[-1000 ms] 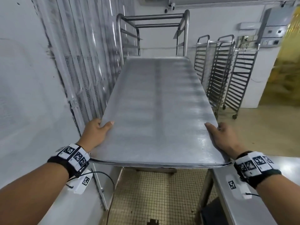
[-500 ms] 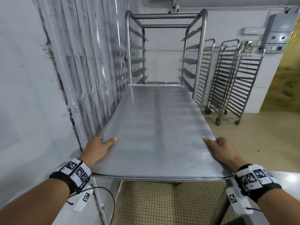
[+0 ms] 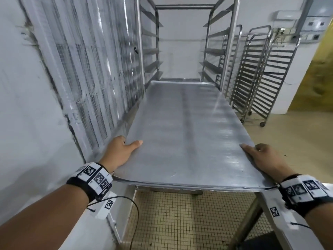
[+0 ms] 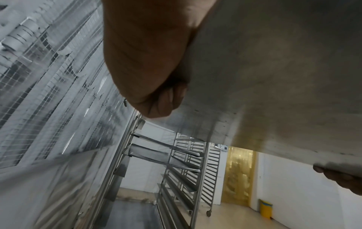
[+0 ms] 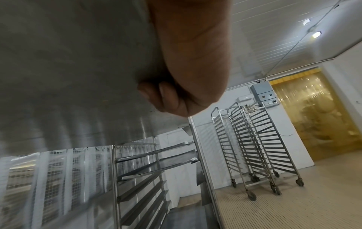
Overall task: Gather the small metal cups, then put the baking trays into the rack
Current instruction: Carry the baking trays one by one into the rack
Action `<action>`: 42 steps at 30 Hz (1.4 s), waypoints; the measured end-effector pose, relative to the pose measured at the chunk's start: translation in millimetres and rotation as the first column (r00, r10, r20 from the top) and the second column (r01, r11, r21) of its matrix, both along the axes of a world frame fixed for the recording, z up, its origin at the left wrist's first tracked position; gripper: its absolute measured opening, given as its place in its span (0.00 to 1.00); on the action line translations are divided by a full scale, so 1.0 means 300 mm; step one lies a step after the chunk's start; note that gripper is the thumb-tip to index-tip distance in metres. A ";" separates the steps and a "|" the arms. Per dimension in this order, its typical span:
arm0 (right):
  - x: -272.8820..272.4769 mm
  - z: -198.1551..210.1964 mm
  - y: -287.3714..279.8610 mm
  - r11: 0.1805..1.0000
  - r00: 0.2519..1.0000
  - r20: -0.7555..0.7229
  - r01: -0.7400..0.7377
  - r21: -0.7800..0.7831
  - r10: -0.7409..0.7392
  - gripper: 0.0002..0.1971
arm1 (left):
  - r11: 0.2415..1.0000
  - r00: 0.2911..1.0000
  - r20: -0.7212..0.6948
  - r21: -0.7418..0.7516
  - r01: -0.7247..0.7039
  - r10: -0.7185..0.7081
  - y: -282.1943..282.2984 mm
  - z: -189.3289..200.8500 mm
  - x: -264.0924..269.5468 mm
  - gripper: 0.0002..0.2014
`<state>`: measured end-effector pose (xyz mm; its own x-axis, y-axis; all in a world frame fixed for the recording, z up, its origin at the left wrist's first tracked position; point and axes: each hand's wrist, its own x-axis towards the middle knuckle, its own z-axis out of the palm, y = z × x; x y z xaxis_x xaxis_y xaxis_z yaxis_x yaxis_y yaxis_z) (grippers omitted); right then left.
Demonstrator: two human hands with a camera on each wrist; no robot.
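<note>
A large flat metal baking tray is held level in front of me, its far end at the mouth of the tall steel rack. My left hand grips the tray's near left edge, thumb on top and fingers curled under its underside. My right hand grips the near right edge the same way, with the fingers bent beneath the tray. Lower in the rack, another tray lies on the side rails. No small metal cups are in view.
A mesh-covered wall runs close along the left. Three empty wheeled racks stand at the back right beside a yellow strip curtain. A steel table edge is at my lower right. Tiled floor lies below.
The tray has come down and forward with both hands, from near the rack's top to a lower rail level. The rack now looms closer, and both grips are unchanged.
</note>
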<state>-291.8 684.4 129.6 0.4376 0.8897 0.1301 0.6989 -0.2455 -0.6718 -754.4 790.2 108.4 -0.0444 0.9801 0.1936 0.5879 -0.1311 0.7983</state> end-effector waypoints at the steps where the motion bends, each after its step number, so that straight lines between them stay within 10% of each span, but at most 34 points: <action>1: 0.008 0.000 0.023 1.000 1.000 -0.002 0.000 -0.012 0.000 0.32 | 1.000 1.000 -0.008 -0.011 -0.005 0.004 0.020 0.000 0.011 0.28; 11: 0.029 -0.027 0.344 0.997 0.990 -0.144 -0.003 -0.077 -0.008 0.25 | 0.991 0.998 0.016 -0.119 -0.060 0.062 0.274 0.023 0.048 0.34; 16: 0.064 -0.075 0.527 0.998 0.980 -0.198 -0.009 -0.067 -0.004 0.25 | 0.975 1.000 0.011 -0.224 0.003 0.000 0.388 0.069 0.065 0.18; 26: 0.104 -0.036 0.788 0.989 0.992 -0.117 0.031 -0.141 -0.048 0.27 | 0.961 0.987 -0.081 -0.251 0.114 -0.138 0.501 0.117 0.049 0.60; 31: 0.114 0.012 0.897 0.985 0.994 -0.094 0.036 -0.169 -0.053 0.33 | 0.980 0.934 -0.305 -0.128 0.153 -0.186 0.502 0.141 0.053 0.65; 42: 0.116 0.111 0.969 0.974 0.998 0.068 0.021 -0.227 -0.006 0.31 | 0.978 0.865 -0.464 -0.015 0.206 -0.189 0.561 0.126 0.063 0.51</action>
<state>-257.0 975.0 163.0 0.4468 0.8935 -0.0458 0.7359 -0.3961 -0.5492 -735.4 958.6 146.1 0.2517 0.9514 0.1774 0.8464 -0.3053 0.4363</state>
